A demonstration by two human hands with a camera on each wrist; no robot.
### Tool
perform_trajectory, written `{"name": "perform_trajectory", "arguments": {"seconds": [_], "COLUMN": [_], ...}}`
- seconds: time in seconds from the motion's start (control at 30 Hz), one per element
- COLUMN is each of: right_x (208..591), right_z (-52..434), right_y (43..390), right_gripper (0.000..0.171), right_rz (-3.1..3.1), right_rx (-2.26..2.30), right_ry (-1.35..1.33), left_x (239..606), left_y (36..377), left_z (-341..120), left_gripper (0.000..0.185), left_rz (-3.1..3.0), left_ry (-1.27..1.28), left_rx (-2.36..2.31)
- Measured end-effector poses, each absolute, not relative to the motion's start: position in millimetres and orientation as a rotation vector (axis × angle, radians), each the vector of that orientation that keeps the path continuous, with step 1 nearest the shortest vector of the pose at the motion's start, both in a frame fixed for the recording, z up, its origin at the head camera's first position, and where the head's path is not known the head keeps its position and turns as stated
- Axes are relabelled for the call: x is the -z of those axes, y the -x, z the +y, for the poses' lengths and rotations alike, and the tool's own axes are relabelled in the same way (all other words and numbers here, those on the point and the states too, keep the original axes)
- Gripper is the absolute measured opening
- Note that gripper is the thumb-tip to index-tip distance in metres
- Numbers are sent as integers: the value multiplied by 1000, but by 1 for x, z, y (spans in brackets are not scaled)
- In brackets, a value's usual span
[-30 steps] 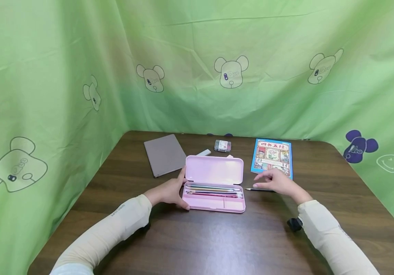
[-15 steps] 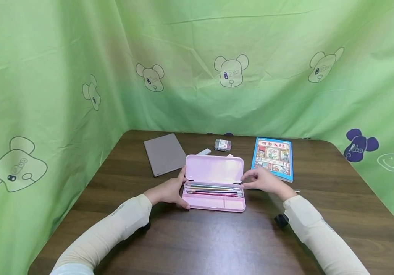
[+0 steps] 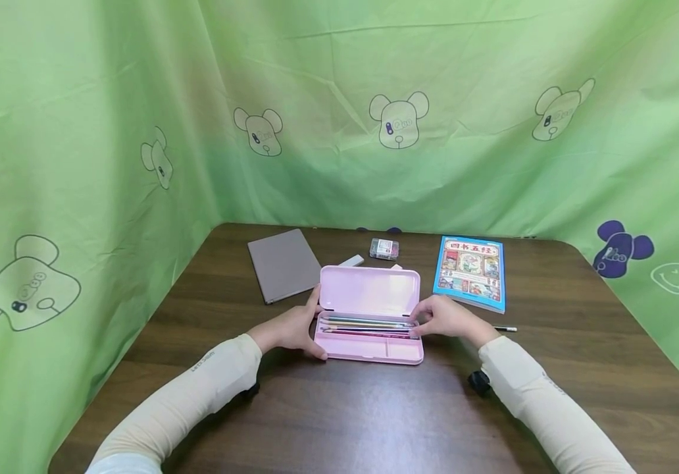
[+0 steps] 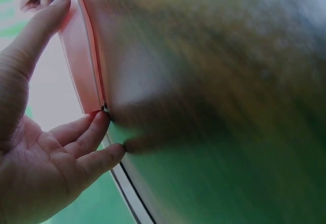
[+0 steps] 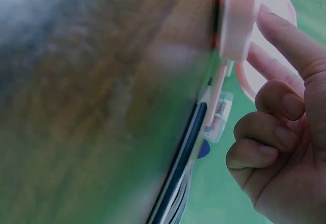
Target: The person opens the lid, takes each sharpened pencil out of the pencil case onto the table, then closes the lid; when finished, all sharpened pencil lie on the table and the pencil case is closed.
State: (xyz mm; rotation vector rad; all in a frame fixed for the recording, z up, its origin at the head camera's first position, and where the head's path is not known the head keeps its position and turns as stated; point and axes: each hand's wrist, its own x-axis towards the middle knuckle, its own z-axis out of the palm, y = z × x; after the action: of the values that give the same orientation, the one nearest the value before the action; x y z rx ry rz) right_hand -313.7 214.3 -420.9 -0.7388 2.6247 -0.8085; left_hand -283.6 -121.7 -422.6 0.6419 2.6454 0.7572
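Head view: my right hand (image 3: 447, 318) pinches a pencil (image 3: 369, 327) lying lengthwise, left-right, in the open pink case (image 3: 369, 342); my left hand (image 3: 294, 329), fingers relaxed, steadies its left end.

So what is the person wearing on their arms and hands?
Both arms wear long, snug, cream-coloured sleeves that end at the wrists. The left sleeve has a small line of dark lettering near the cuff, too small to read. A small black device sits under the right wrist, beside the right sleeve. Both hands are bare, with no gloves or rings showing.
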Motion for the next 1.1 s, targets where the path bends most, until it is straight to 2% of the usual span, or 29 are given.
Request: {"name": "perform_trajectory", "arguments": {"seconds": [0.4,0.93,1.1], "right_x": [419,420,421], "right_z": [209,205,206], "right_y": [313,314,314], "right_gripper": [9,13,9], "right_rz": [2593,2566,2594], "right_rx": [737,723,678], "right_ry": [820,866,865], "left_x": [419,421,422], "left_y": [283,284,284], "left_z": [-121,-122,-123], "left_gripper": [139,139,139], "left_rz": [2654,2641,2643], "left_ry": [-627,-641,-648], "left_rx": [-766,-756,-764]}}
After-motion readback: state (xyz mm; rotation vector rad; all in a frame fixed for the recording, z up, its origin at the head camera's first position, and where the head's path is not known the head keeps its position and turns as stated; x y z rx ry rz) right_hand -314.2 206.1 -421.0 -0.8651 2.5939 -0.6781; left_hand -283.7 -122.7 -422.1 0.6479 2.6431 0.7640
